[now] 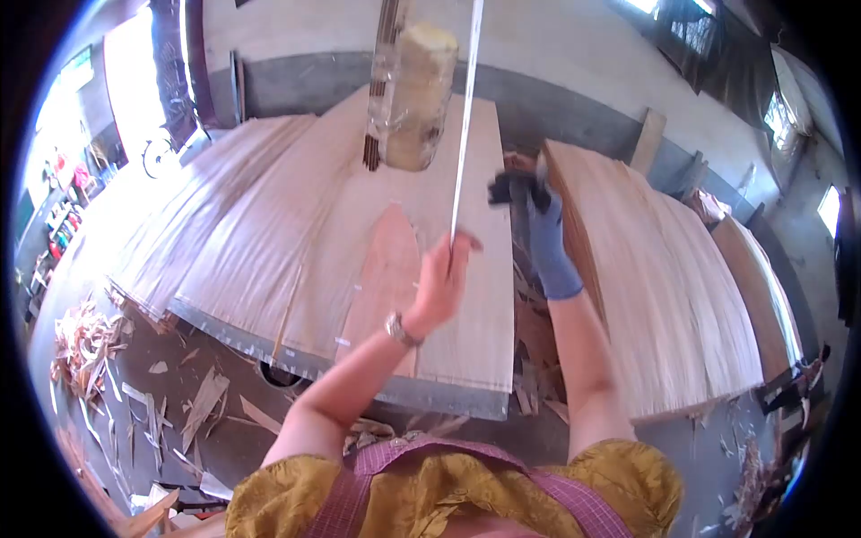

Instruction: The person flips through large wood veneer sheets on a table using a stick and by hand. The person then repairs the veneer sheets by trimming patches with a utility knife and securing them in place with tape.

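Note:
My left hand (441, 285), bare with a watch (401, 329) on its wrist, is closed around the lower end of a long, thin white strip (465, 125). The strip rises almost upright past the top of the view. My right hand (529, 199) wears a blue glove with black fingers, and blur hides how its fingers are set. It hovers at the right edge of the pale wood veneer sheets (462, 341). Beneath my left forearm lies a pointed, reddish piece of veneer (381, 269) with small white marks along its sides.
A clear plastic bottle (414, 99) with yellowish contents hangs ahead. A thick veneer stack (659, 278) stands to the right. More sheets (233, 215) fan out leftward over a grey table edge (448, 400). Wood scraps (90, 336) litter the floor.

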A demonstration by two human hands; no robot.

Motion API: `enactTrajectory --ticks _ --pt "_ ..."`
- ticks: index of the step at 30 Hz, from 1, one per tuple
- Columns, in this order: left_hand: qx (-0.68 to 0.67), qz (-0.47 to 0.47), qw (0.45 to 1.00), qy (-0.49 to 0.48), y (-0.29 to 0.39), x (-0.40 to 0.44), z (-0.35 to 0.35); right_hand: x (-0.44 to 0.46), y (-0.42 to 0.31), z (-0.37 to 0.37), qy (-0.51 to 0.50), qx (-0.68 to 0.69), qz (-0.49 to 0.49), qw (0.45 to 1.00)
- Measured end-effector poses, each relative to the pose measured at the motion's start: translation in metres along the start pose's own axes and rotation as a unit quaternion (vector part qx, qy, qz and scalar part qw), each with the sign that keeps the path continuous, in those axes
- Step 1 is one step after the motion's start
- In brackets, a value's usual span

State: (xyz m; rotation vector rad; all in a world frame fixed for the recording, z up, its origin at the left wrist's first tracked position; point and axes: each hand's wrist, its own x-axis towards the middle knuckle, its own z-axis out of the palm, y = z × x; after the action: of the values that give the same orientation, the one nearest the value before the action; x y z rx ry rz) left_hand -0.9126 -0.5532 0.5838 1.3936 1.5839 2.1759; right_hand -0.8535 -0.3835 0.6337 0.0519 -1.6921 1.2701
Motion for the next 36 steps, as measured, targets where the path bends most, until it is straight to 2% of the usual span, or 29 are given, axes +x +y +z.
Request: enactTrajectory --ticks 1,2,3,4,6,8,10,11,13,14,16,17,18,19,20,22,25,27,30,33,34,36 --pt "0.002 -0.010 1.000 -0.022 -0.002 -0.016 0.001 0.030 -0.030 0.014 -0.025 0.006 -0.054 0.998" --pt "0.004 -0.021 0.999 -0.044 -0.006 -0.032 0.003 0.054 -0.077 0.028 -0.018 -0.021 0.038 0.999" --pt "-0.020 -0.018 0.998 -0.055 -0.008 -0.049 0.007 0.070 -0.116 0.042 -0.037 -0.010 0.053 0.998" --pt "-0.021 -0.086 0.991 -0.100 -0.016 -0.067 0.007 0.086 -0.156 0.056 -0.057 0.000 0.067 0.996" --pt "0.013 -0.048 0.988 -0.149 -0.035 -0.101 0.008 0.113 -0.189 0.083 -0.096 0.043 -0.024 0.994" --pt "0.140 -0.101 0.941 -0.289 -0.055 -0.132 -0.005 0.136 -0.193 0.097 -0.074 0.029 -0.063 0.995" --pt "0.314 -0.101 0.842 -0.428 -0.059 -0.149 -0.021 0.128 -0.172 0.097 0.038 -0.159 -0.188 0.968" --pt "0.303 -0.037 0.844 -0.442 -0.076 -0.162 -0.033 0.117 -0.163 0.096 0.095 -0.251 -0.241 0.933" --pt "0.276 0.094 0.835 -0.467 -0.117 -0.176 -0.062 0.070 -0.165 0.093 0.046 -0.149 -0.141 0.978" --pt "0.239 0.038 0.831 -0.501 -0.090 -0.161 -0.077 0.050 -0.164 0.089 0.021 -0.102 -0.079 0.991" --pt "0.179 -0.008 0.847 -0.500 -0.064 -0.105 -0.096 0.017 -0.150 0.077 -0.021 -0.034 -0.017 0.999" --pt "0.159 0.000 0.871 -0.465 -0.070 -0.080 -0.100 0.002 -0.144 0.071 -0.042 0.001 0.016 0.999" --pt "0.027 -0.061 0.917 -0.393 -0.047 -0.048 -0.096 -0.011 -0.144 0.065 -0.064 0.038 0.070 0.995" --pt "-0.189 -0.100 0.921 -0.325 0.011 -0.020 -0.090 -0.023 -0.144 0.060 -0.087 0.074 0.124 0.986" --pt "-0.211 -0.088 0.931 -0.285 0.028 -0.001 -0.082 -0.033 -0.132 0.057 -0.101 0.143 0.135 0.975" --pt "-0.264 -0.046 0.940 -0.213 0.085 0.029 -0.057 -0.052 -0.112 0.056 -0.106 0.183 0.133 0.968" --pt "-0.148 -0.056 0.965 -0.210 0.119 0.046 -0.032 -0.074 -0.108 0.056 -0.095 0.191 0.140 0.967" --pt "-0.193 -0.091 0.953 -0.217 0.110 0.044 -0.025 -0.085 -0.106 0.057 -0.072 0.141 0.135 0.978" --pt "-0.255 -0.114 0.938 -0.206 0.102 0.036 -0.016 -0.090 -0.096 0.037 -0.083 0.345 0.270 0.895" --pt "-0.313 -0.122 0.923 -0.187 0.090 0.028 -0.011 -0.086 -0.088 0.033 -0.073 0.295 0.339 0.890" --pt "-0.327 -0.126 0.920 -0.175 0.089 0.026 -0.008 -0.090 -0.091 0.033 -0.073 0.328 0.310 0.889" --pt "-0.316 -0.131 0.927 -0.155 0.092 0.022 -0.007 -0.095 -0.106 0.047 -0.016 0.245 0.237 0.940"
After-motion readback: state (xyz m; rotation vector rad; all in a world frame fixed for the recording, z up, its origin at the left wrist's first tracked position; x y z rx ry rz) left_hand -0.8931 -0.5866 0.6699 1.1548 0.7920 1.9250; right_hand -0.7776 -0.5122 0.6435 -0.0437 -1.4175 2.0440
